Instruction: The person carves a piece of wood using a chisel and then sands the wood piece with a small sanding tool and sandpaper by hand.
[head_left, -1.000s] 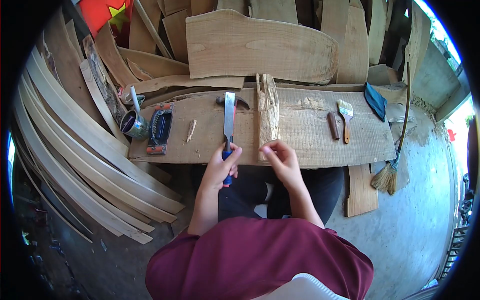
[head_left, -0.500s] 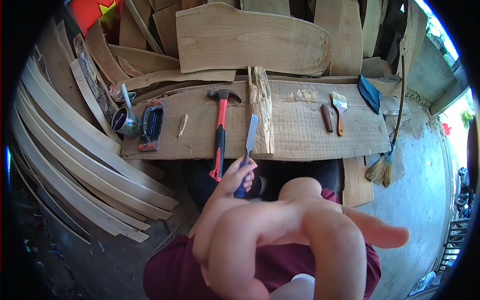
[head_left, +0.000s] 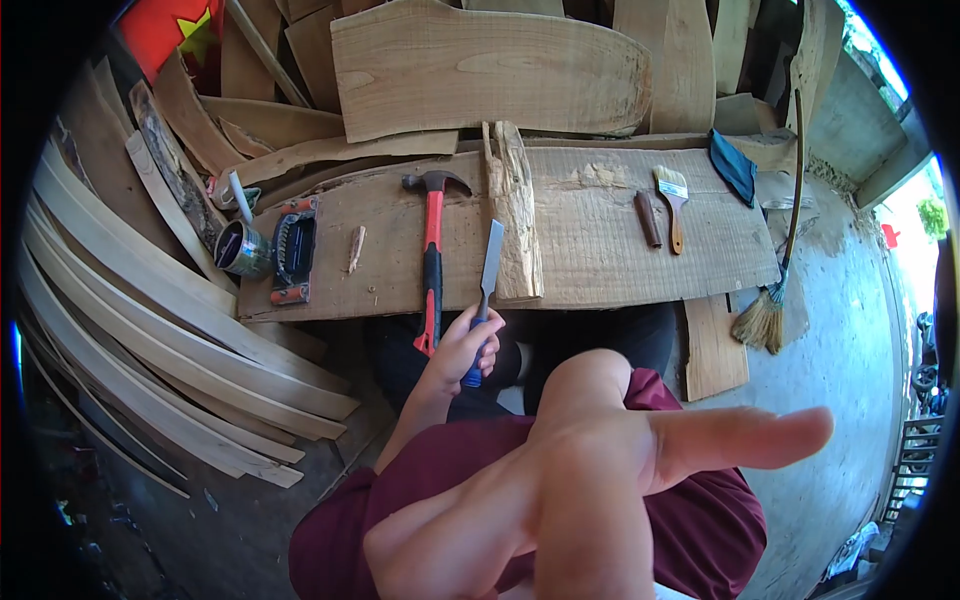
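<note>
My left hand [head_left: 468, 342] is closed around the blue handle of a chisel [head_left: 490, 262], its flat blade pointing up and away from me. The blade lies over the near side of the workboard, just left of a rough, splintered wood piece [head_left: 514, 215]. Very close to the camera, my right hand [head_left: 590, 450] looms large above my lap, one digit stretched to the right and the others reaching toward the lens. Its fingers are apart, and I see nothing in them. A claw hammer [head_left: 432, 260] with a red and black handle lies left of the chisel.
On the wide workboard [head_left: 600, 275] are a sanding block [head_left: 294, 250], a wood chip [head_left: 356, 248], a brown handle-like piece [head_left: 648, 219], a paintbrush [head_left: 674, 208] and a blue cloth [head_left: 733, 167]. A can [head_left: 243, 249] stands left, near curved wooden strips [head_left: 150, 290]. A broom [head_left: 765, 318] leans right.
My right hand has changed pose near the camera; its curled fingers have straightened and shifted. The view has moved slightly. My left hand still grips the chisel.
</note>
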